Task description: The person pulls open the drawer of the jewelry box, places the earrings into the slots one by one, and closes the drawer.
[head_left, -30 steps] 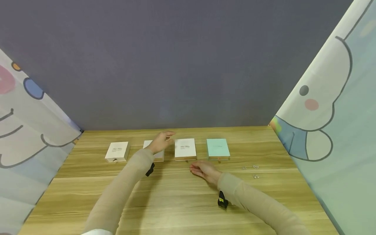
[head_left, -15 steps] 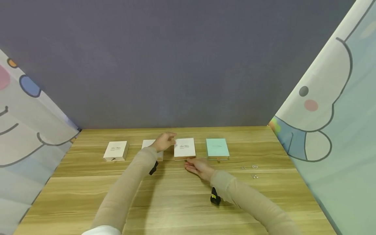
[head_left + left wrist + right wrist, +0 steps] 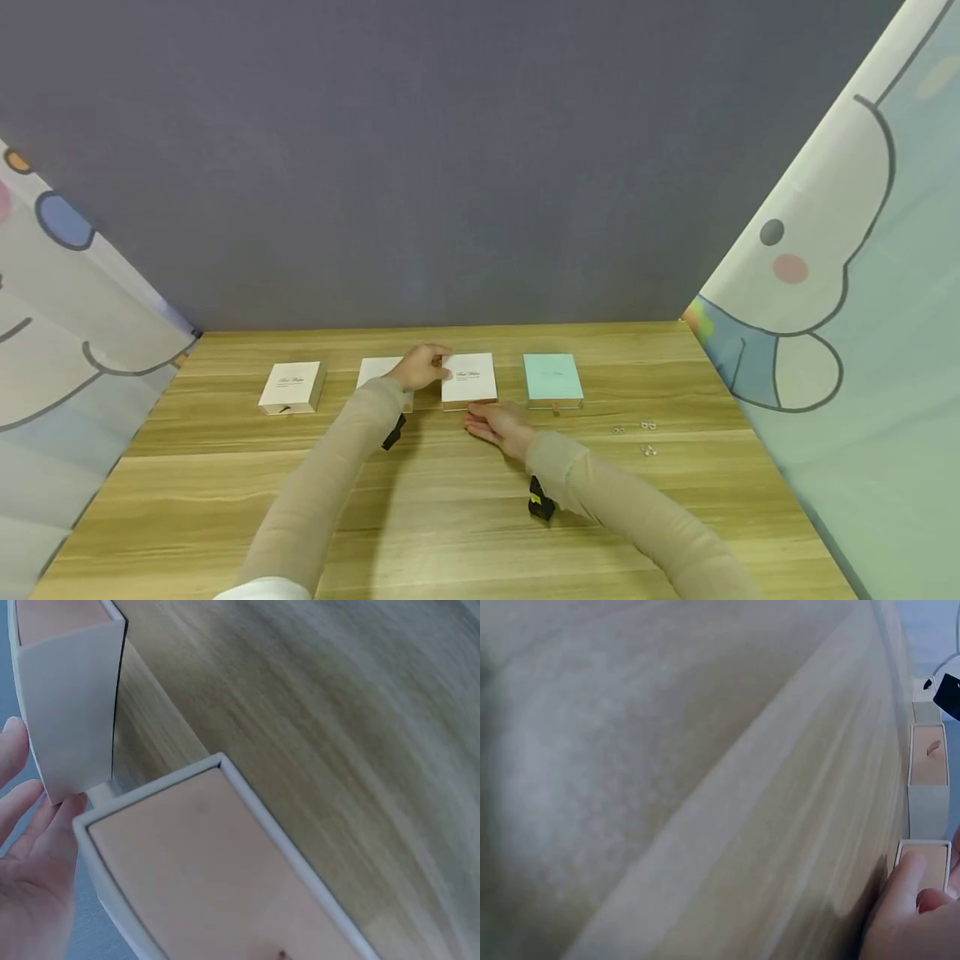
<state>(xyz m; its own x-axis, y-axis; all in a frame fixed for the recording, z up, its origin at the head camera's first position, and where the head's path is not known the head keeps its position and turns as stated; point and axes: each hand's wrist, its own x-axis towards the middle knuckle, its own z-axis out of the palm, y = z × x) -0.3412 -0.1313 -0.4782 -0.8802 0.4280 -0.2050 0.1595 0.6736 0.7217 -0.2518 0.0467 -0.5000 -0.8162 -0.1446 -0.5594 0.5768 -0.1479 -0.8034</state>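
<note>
The left hand (image 3: 420, 368) has its grip narrowed on the rear left corner of a white square cardboard-looking box (image 3: 472, 383) with black script on its lid, thumb at the left edge and fingers towards the back. The right hand (image 3: 501, 429) is at the front of the same box, its thumb against the beige drawer face (image 3: 933, 864) and a bent finger beside it — whether that grip pinches anything cannot be told. The box rests on the wood-grained desk (image 3: 450, 533), third from the left in a row of four.

Just left of it, partly covered by the left hand and wrist, sits a second white box (image 3: 377, 367), its own beige front turned to the left wrist camera. A mint-green square box (image 3: 553, 379) with a small brown tab (image 3: 556, 407) stands to the right; at the far left end is a cream-white box (image 3: 289, 383) with a dark tab (image 3: 285, 409).

Right of the row lie three little groups of small silvery pieces (image 3: 648, 426). Beige sleeves (image 3: 630, 504) cover both arms, and behind the desk rises a plain grey backdrop (image 3: 450, 167) — cartoon-printed curtains (image 3: 810, 333) flank it.
</note>
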